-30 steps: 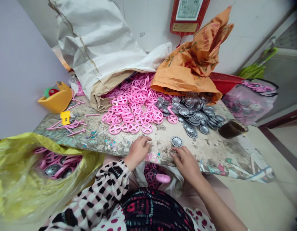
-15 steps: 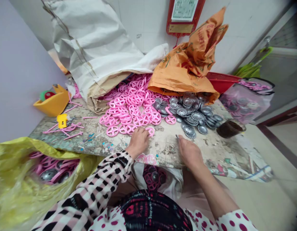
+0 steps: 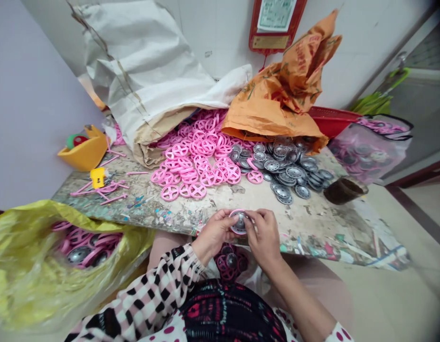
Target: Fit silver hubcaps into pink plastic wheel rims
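Fingers (image 3: 250, 226) of the left hand (image 3: 213, 236) and the right hand (image 3: 265, 237) are clamped on a small round grey plastic disc (image 3: 240, 223) and the thin pink plastic ring (image 3: 237, 211) that shows around its edge. The pair is held at the near edge of the worn, paint-flecked surface (image 3: 237, 197), about midway across. Left thumb lies on the disc's face, right fingers grip its right side; the fingers behind are hidden.

Pressing the disc home probably goes best with the ring backed firmly from behind and both thumbs pushing evenly on opposite sides. A tilted disc would likely leave one side proud, so it should sit level before any hard push. The pink rim looks thin; squeezing it sideways might bend it. Whether the disc is fully seated cannot be told, and a thumb run around the joint would check it.

Heaped pink spoked plastic wheels (image 3: 198, 152) lie far left, grey discs (image 3: 287, 168) far right, convenient for each hand.
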{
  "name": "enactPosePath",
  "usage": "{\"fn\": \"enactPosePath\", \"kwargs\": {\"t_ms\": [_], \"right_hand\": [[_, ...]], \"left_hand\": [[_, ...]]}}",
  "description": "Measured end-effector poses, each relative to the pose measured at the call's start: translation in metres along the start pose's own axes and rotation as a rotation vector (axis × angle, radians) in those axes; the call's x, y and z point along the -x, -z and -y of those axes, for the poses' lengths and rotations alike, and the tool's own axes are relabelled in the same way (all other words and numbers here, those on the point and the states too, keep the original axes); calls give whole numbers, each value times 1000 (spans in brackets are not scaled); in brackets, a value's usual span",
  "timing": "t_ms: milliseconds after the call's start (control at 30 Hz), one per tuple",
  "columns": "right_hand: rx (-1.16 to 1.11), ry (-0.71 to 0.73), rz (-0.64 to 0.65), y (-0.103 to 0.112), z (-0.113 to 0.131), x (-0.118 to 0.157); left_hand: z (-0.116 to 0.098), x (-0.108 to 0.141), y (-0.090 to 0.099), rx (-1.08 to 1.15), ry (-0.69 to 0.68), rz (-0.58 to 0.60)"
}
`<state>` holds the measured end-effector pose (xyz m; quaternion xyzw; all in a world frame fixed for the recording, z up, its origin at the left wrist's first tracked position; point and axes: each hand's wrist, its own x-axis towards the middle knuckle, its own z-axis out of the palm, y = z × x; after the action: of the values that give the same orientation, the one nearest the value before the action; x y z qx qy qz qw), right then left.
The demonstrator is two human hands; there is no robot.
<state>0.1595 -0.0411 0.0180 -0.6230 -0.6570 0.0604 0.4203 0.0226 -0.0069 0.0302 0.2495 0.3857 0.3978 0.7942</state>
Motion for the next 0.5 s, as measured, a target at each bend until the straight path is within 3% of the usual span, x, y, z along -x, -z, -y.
{"fn": "enactPosePath", "kwargs": {"t_ms": [100,233,433,500], "right_hand": [[-173,-101,65,6,-2,0],[-431,-280,269,13,1,-2],[-677,-458,245,4,1,6],[-703,-475,304,3,-5,8]], "left_hand": [[-2,2,-1,-31,-29,28],[-3,3,-2,-150,-92,33],[-2,4,-1,-260,-90,-2],[-4,2,3,-345,-73,21]]}}
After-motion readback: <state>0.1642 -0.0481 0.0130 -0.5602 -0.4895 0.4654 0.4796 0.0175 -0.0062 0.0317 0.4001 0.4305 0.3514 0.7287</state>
